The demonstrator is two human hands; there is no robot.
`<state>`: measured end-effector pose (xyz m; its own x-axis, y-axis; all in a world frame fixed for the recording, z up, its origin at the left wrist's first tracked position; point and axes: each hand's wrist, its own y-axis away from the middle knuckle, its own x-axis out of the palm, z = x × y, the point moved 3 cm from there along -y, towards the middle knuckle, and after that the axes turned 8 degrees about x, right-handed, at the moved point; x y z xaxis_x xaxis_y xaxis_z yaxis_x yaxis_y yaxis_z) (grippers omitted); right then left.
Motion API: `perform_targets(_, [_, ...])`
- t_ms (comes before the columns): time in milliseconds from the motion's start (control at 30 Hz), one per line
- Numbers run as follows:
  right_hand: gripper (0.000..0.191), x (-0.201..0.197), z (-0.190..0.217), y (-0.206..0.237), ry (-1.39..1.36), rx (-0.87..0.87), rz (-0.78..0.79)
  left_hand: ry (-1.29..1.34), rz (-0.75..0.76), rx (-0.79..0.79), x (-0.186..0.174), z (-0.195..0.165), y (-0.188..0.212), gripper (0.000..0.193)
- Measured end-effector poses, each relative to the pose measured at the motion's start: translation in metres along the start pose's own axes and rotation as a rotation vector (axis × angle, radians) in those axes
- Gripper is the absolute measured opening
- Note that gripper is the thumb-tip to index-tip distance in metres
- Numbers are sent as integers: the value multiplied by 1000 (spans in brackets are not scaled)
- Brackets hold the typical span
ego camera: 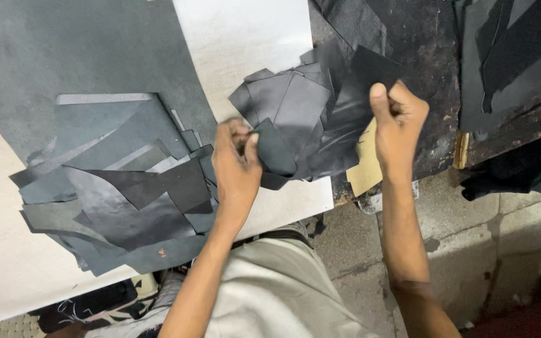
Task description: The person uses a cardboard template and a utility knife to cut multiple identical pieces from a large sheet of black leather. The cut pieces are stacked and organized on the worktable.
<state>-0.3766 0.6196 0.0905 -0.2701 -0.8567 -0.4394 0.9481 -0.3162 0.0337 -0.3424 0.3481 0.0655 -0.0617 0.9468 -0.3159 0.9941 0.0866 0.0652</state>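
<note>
Hands (pixel 236 156) (pixel 399 122) gripping black leather pieces (pixel 302 125)

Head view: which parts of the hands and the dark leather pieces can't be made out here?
- Left hand: fingertips motion-blurred, so its grip on the small dark piece is unclear.
- Right hand: fingertips curled behind the black piece it holds up.
- Heap of cut pieces: lower layers covered by upper ones, so no count is possible.
- Tan card: mostly hidden under dark pieces and the right wrist.
</note>
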Motion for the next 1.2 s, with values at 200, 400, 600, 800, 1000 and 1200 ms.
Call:
perform_targets(200, [30,-36,9,13,-356,-38,-135,-71,79,36,11,8,23,20])
perform_targets(400, [21,-50,19,57,-333,106,-42,75,68,-94,5,17,40,19])
perform_targets(600, [22,-14,-4,107,-175,326,353,166,175,-205,-12,10,65,17])
perform_targets(800, [18,20,-5,132,-94,321,368,-258,24,130,-29,6,45,19])
perform_targets(1000, [22,48,-3,103,115,119,64,-240,-73,171,1,-11,4,26])
perform_targets(1200, [29,79,0,83,76,113,-12,-116,-1,-172,24,4,-26,18])
